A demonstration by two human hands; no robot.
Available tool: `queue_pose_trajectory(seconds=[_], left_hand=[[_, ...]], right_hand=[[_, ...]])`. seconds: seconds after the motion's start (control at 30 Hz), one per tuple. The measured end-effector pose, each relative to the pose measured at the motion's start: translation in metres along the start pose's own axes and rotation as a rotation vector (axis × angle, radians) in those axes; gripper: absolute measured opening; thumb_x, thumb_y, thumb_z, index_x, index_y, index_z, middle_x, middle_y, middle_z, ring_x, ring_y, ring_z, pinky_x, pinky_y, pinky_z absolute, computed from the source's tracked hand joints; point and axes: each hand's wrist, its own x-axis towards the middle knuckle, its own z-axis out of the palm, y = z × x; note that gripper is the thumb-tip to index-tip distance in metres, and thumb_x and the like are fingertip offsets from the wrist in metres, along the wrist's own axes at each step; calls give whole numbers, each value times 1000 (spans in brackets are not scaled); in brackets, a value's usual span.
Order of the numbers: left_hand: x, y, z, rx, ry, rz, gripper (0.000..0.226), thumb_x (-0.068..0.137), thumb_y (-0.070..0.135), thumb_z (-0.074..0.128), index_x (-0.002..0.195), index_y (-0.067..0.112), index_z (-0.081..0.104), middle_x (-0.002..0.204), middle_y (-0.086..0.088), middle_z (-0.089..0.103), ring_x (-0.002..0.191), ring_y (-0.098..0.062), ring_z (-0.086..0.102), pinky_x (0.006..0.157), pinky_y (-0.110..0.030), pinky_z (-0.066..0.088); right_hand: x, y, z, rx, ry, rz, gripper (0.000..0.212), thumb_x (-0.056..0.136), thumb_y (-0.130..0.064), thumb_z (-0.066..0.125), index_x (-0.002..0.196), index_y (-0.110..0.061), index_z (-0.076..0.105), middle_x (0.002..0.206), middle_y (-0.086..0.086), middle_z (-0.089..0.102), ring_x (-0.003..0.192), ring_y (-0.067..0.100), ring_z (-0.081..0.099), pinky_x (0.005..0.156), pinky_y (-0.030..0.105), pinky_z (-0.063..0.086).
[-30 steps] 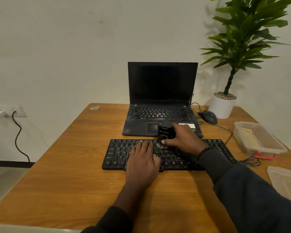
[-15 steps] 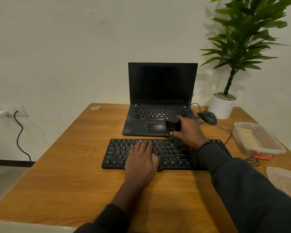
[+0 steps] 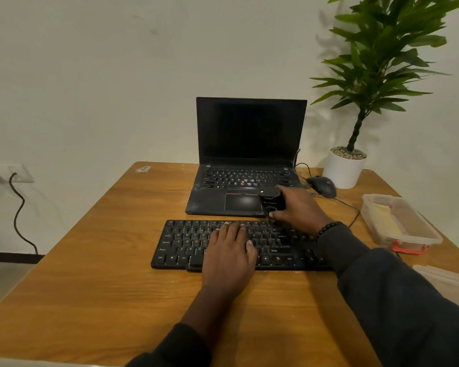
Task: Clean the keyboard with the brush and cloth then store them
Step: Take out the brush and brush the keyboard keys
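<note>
Wooden desk (image 3: 90,274), keyboard (image 3: 186,242) under left hand (image 3: 229,256), brush (image 3: 272,203) in right hand (image 3: 300,210)

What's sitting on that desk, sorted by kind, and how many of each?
Keyboards: 1, the keyboard
Laptops: 1, the laptop
Mice: 1, the mouse
Potted plants: 1, the plant
Plastic tubs: 1, the tub
Lids: 1, the lid
Brushes: 1, the brush in the right hand
Total: 7

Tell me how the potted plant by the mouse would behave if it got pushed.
The potted plant looks top-heavy: tall leafy stem, small white pot, so a high push would likely tip it. A low nudge probably slides it on the smooth table. Pebbles on top might spill.
</note>
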Motion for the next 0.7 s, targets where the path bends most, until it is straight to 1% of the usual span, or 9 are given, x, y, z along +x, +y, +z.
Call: queue_pose_trajectory(seconds=[0.07,0.13,0.2,0.27,0.37,0.47,0.53,0.67,0.7], left_hand=[[0,0,0,4,-6,0,53,99,39,25,136,14,55,138,-3,55,132,-18,43,112,-37,32],[0,0,1,3,-15,-1,54,99,39,25,137,14,54,139,-3,53,133,-18,42,112,-37,31],[0,0,1,2,-11,-1,53,99,39,25,137,14,54,139,-2,53,133,-17,42,112,-37,31],[0,0,1,-3,0,-1,52,98,38,27,135,14,56,137,-2,55,131,-17,44,111,-37,33],[0,0,1,-12,0,3,52,98,38,26,135,14,55,137,-2,55,131,-17,44,111,-37,33],[-1,-1,0,-11,-8,0,55,98,39,23,137,14,54,139,-2,53,133,-17,42,112,-37,31],[0,-1,0,-11,-10,1,55,98,39,23,137,15,53,139,-2,53,133,-17,43,112,-36,31],[0,0,1,-3,-5,2,52,97,37,26,134,14,55,136,-2,55,130,-16,45,111,-36,33],[0,0,1,-3,-4,1,51,97,37,27,134,14,55,136,-2,55,129,-16,45,110,-36,34]], right_hand=[[-1,1,-1,92,-1,16,56,77,-29,79,127,-18,55,119,-3,65,108,13,60,84,21,44],[-5,4,0,204,-81,26,56,76,-33,80,125,-20,55,118,-5,65,102,8,59,79,17,43],[-9,7,3,200,-121,33,57,76,-33,80,125,-19,55,119,-4,65,101,7,58,79,17,42],[-8,8,3,114,-56,34,55,77,-30,79,125,-17,55,118,-1,65,106,13,60,83,21,44],[-5,4,-2,42,33,16,52,77,-26,79,123,-18,56,114,-2,66,107,15,61,83,23,47],[-11,1,-2,211,-69,52,57,76,-32,80,125,-19,54,114,-6,64,102,10,59,80,20,47],[-16,5,1,200,-116,58,58,76,-33,79,126,-19,53,117,-5,64,105,11,59,86,24,49],[-17,10,-3,-23,40,22,52,78,-27,78,124,-18,56,118,0,66,109,16,60,88,27,48],[-17,10,-5,-16,67,21,51,77,-27,79,123,-19,56,117,0,66,109,16,60,87,27,48]])
